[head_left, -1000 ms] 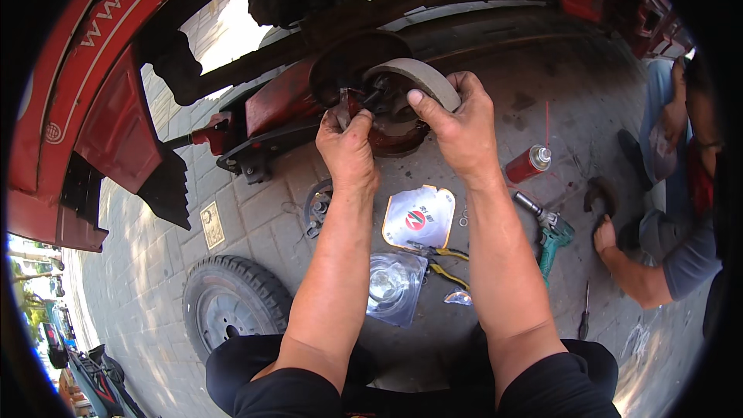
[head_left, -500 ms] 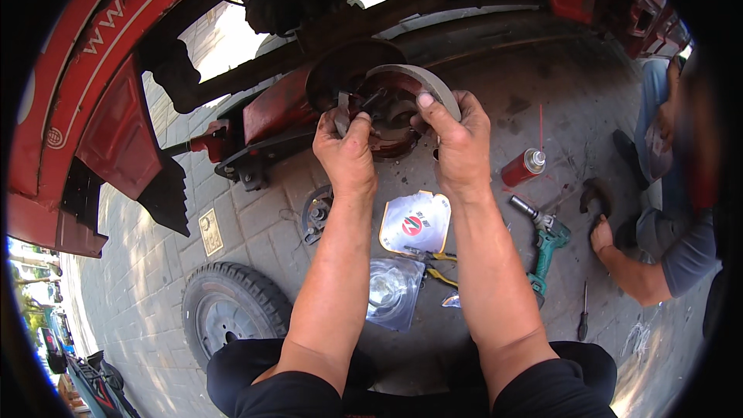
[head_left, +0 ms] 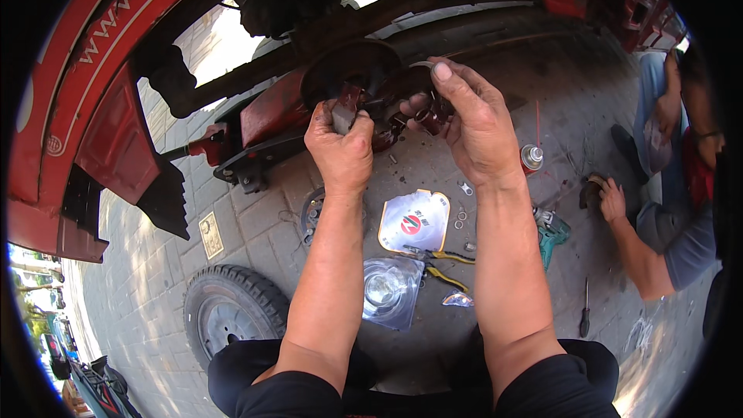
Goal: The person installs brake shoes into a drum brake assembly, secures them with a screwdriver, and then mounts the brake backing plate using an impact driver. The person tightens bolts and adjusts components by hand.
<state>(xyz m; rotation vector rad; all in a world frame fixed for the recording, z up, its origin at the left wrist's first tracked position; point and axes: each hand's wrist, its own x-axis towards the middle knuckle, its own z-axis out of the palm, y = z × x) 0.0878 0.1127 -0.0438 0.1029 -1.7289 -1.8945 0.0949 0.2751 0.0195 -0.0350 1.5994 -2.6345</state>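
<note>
Both my hands are raised in front of the dark round wheel-brake backing plate (head_left: 353, 60) under the red vehicle. My left hand (head_left: 340, 147) is closed on a dark red brake shoe (head_left: 351, 99), its grey lining between thumb and fingers. In my right hand (head_left: 476, 124) is a second curved brake shoe (head_left: 435, 122), gripped with the thumb on its upper rim and the fingers beneath. Much of this shoe is hidden by the hand. The dark parts between the two hands are too shadowed to make out.
On the pavement lie a printed card (head_left: 414, 220), a clear plastic pack (head_left: 391, 294), pliers (head_left: 445, 267), a green impact wrench (head_left: 549, 236), a spray can (head_left: 531, 159) and a screwdriver (head_left: 586, 310). A wheel (head_left: 232, 313) lies left. At right, another person's hand (head_left: 613, 201) touches a curved shoe.
My right hand has turned its brake shoe, so the broad lining face no longer shows, and moved slightly right. My left hand has tipped its shoe. The other person's hand has moved up to the curved shoe.
</note>
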